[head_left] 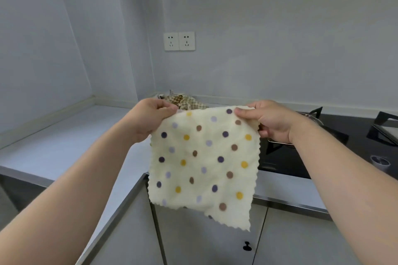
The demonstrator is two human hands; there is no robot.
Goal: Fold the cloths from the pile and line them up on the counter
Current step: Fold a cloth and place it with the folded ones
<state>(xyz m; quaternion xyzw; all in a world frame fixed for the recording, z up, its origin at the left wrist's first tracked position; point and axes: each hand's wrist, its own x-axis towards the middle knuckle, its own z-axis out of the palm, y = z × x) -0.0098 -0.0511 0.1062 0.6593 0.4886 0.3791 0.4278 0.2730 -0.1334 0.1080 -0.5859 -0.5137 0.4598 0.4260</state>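
Cream square cloth with pinked edges and purple, lilac, yellow and brown dots (203,163) is held up in the air at frame centre and hangs flat, with its face to the camera. Its lower right corner droops lowest, toward 5 o'clock.

Left hand (150,120), at 10 o'clock of the cloth: thumb and curled fingers pinched together on the top left corner.

Right hand (269,121), at 2 o'clock of the cloth: thumb pressed on the front of the top right corner, the other fingers curled behind the fabric.

Pile of brown-and-beige checked cloths (185,101), rumpled, lies on the pale grey L-shaped counter (64,140) at 12 o'clock of the held cloth, against the back wall and partly hidden by the hands.

Black glass gas hob with pan supports (323,157) is set in the counter at 3 o'clock. White double wall socket (179,41) sits high at 12 o'clock. Grey cabinet doors are below the counter, with a small black knob (247,246) at 6 o'clock.
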